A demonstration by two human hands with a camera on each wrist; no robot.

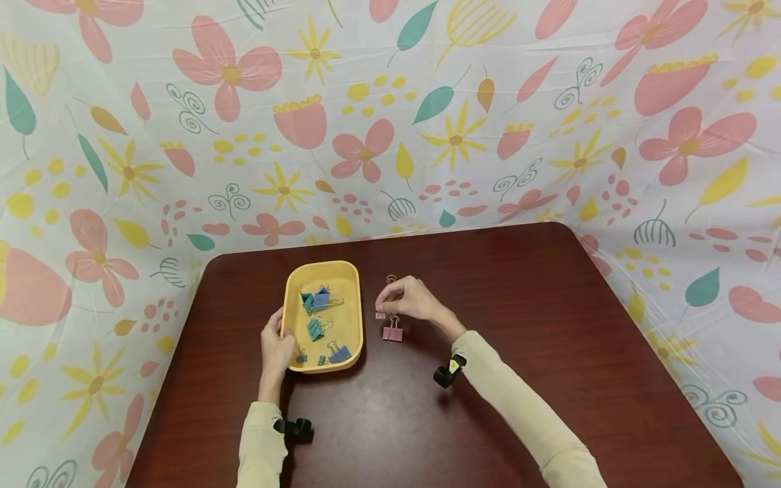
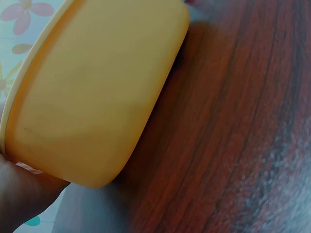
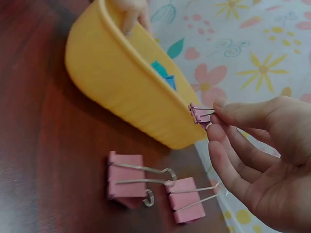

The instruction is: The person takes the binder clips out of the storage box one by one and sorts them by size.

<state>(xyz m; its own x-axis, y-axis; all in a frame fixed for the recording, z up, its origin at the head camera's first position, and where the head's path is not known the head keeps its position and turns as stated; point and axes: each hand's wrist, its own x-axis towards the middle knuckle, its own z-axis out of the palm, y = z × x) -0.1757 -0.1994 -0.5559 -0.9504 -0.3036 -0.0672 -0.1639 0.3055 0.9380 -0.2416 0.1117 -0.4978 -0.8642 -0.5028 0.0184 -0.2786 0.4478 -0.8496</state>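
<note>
My left hand (image 1: 277, 346) grips the left rim of a yellow plastic bin (image 1: 360, 325), thumb over the inside and fingers along the outer wall. Thumb and fingertips of my right hand (image 1: 411, 298) pinch a small pink binder clip (image 3: 200, 114) by its wire handles, just right of the bin. Below that hand, a larger pink binder clip (image 3: 127, 179) lies on the table, with another pink binder clip (image 3: 187, 200) beside it. In the head view, my right hand hides most of that farther clip.
Inside the bin lie several teal and blue binder clips, among them a teal clip (image 1: 315, 330) and a blue clip (image 1: 338, 352). The dark wooden table (image 1: 549, 325) meets a flower-patterned cloth (image 1: 427, 135) at its back edge.
</note>
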